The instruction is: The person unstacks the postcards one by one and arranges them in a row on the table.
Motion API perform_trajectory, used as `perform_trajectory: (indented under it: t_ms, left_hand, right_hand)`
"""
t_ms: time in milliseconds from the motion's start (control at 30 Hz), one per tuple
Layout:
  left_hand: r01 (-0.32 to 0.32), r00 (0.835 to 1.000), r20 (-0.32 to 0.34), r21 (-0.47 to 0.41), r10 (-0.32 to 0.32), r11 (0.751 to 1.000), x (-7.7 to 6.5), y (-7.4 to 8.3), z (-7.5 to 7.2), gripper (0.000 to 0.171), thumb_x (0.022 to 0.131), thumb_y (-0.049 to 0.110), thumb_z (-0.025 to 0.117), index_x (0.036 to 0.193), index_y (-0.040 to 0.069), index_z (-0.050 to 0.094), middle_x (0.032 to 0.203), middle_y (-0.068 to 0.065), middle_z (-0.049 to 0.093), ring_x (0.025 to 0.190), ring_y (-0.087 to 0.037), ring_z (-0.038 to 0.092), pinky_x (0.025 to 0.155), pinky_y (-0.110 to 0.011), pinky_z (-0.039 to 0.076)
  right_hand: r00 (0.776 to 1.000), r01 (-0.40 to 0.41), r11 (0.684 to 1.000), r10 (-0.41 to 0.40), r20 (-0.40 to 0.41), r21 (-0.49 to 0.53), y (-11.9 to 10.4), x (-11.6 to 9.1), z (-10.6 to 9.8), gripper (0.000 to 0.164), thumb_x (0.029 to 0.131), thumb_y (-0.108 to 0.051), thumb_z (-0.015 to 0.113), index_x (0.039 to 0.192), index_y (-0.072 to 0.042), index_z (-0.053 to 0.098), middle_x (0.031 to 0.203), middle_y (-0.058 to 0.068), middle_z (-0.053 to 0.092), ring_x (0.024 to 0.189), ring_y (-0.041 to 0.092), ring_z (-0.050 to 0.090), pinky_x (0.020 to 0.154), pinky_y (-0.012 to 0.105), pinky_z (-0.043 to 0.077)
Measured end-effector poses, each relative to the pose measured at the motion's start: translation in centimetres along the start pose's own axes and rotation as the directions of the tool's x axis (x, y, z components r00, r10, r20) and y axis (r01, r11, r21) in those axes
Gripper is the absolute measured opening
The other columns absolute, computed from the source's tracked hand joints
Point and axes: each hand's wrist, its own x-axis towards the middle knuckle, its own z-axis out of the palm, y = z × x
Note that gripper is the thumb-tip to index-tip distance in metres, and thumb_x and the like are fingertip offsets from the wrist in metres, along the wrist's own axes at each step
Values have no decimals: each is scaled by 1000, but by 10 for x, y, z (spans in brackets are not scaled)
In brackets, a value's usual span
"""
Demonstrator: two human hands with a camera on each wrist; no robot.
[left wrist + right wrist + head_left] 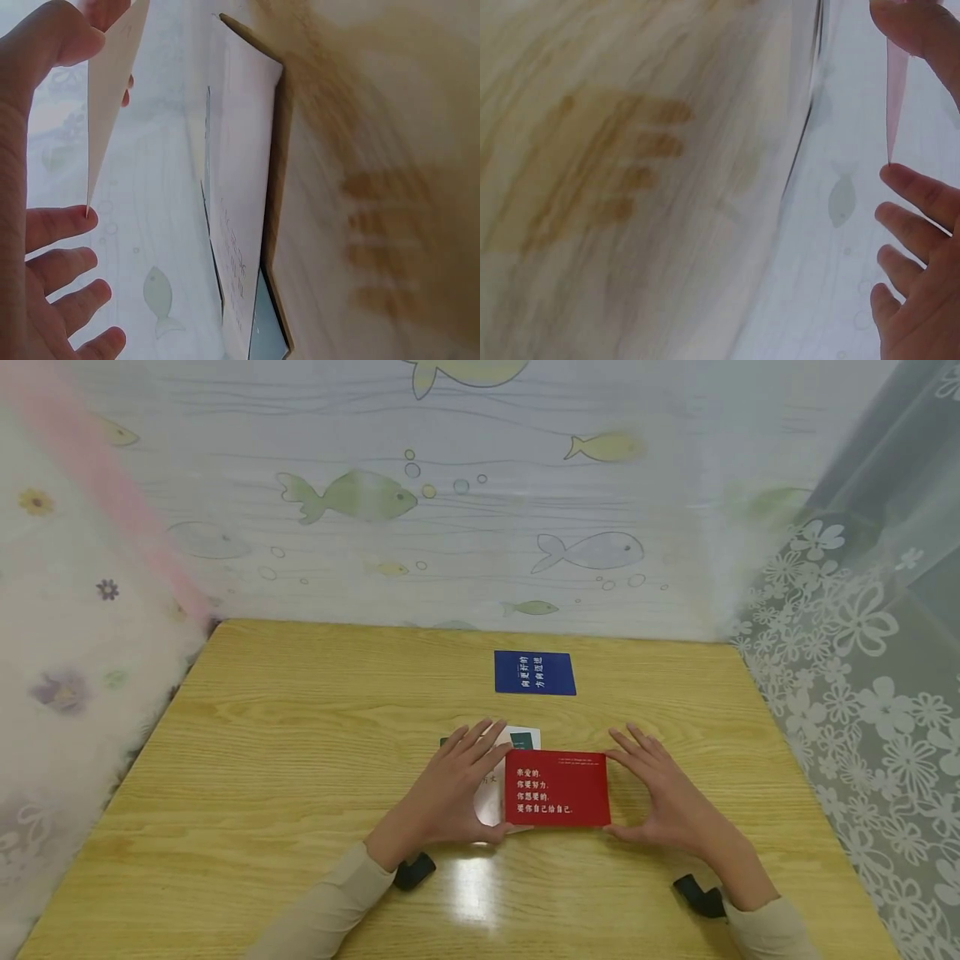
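Observation:
Both hands hold a red card (pixel 557 788) with white Chinese lettering, raised over the table. My left hand (pixel 447 793) pinches its left corners between thumb and index finger, the other fingers spread. My right hand (pixel 666 793) grips the right corners the same way. In the left wrist view the card's pale underside (pixel 112 97) shows, apart from a white card (pixel 244 150) with faint writing on the table. A dark green patterned card (pixel 522 740) lies with that white card, partly hidden by the left hand. The right wrist view catches the card (pixel 896 97) edge-on at the fingertips.
A blue card (pixel 535 673) with white lettering lies farther back on the wooden table (pixel 300 760). Fish-printed cloth (pixel 465 527) hangs behind the table, and a lace flower curtain (pixel 885 710) borders the right side. Black wrist straps (pixel 414 871) sit below the hands.

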Motion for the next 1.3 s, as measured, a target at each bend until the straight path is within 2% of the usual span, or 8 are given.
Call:
perform_trajectory:
  t_ms: [333, 467, 567, 633, 700, 967, 1100, 1300]
  left_hand:
    - [12, 999, 31, 7, -13, 1000, 11, 2, 1, 99, 72, 66, 77, 148, 8, 51, 165, -10, 33, 153, -30, 29, 125, -50, 25]
    - [8, 999, 34, 22, -9, 1000, 17, 2, 3, 97, 73, 65, 76, 148, 8, 52, 164, -11, 35, 151, -33, 32, 125, -51, 26]
    - [11, 999, 44, 22, -11, 1000, 22, 3, 4, 96, 74, 64, 76, 149, 8, 51, 164, -11, 35, 151, -33, 33, 125, -51, 25]
    - [12, 999, 43, 15, -13, 1000, 26, 4, 4, 95, 74, 63, 77, 149, 9, 52, 164, -12, 36, 151, -33, 33, 125, -51, 26]
    - [15, 999, 45, 16, -15, 1000, 30, 4, 6, 95, 74, 62, 77, 149, 10, 52, 163, -12, 37, 151, -33, 33, 124, -51, 26]
    - [11, 998, 60, 53, -14, 999, 48, 3, 14, 92, 76, 64, 74, 149, 13, 52, 162, -13, 38, 151, -33, 32, 124, -53, 26]
    - [25, 996, 90, 50, -29, 998, 57, 2, 15, 94, 76, 65, 74, 151, 13, 50, 163, -13, 36, 153, -33, 29, 125, -53, 24]
    - [51, 989, 137, 50, -58, 997, 69, 0, 18, 96, 76, 69, 73, 152, 15, 49, 165, -10, 33, 155, -31, 25, 127, -51, 20]
  right_hand:
    - [1000, -13, 1000, 13, -15, 6, 7, -2, -6, 100, 57, -30, 99, 144, -8, 53, 163, 9, 37, 151, 42, 25, 128, 27, 5]
    - [998, -57, 998, 57, -2, 11, 10, -3, -7, 100, 59, -28, 98, 146, -9, 52, 163, 10, 37, 153, 39, 23, 127, 48, 20]
    - [997, -80, 997, 80, 1, 20, 13, -2, -8, 100, 59, -25, 97, 146, -8, 52, 162, 13, 38, 153, 39, 21, 117, 65, 31]
    - [996, -88, 996, 88, 2, 26, 16, -2, -9, 100, 59, -23, 97, 146, -7, 52, 161, 15, 38, 153, 40, 21, 112, 71, 33]
    - [995, -98, 995, 98, 5, 24, 18, -3, -10, 100, 59, -22, 97, 147, -7, 51, 161, 16, 38, 154, 40, 20, 112, 71, 32]
    - [993, -117, 993, 117, 4, 14, 30, -3, -15, 100, 62, -22, 96, 148, -2, 49, 159, 19, 39, 153, 41, 19, 127, 54, 15]
    - [993, -120, 993, 120, 11, 19, 38, 0, -17, 100, 61, -21, 97, 148, -1, 49, 159, 21, 38, 152, 44, 20, 123, 62, 20]
    - [991, -133, 990, 132, 21, 44, 50, 3, -18, 98, 63, -19, 96, 148, -3, 50, 161, 21, 36, 152, 46, 18, 106, 77, 31]
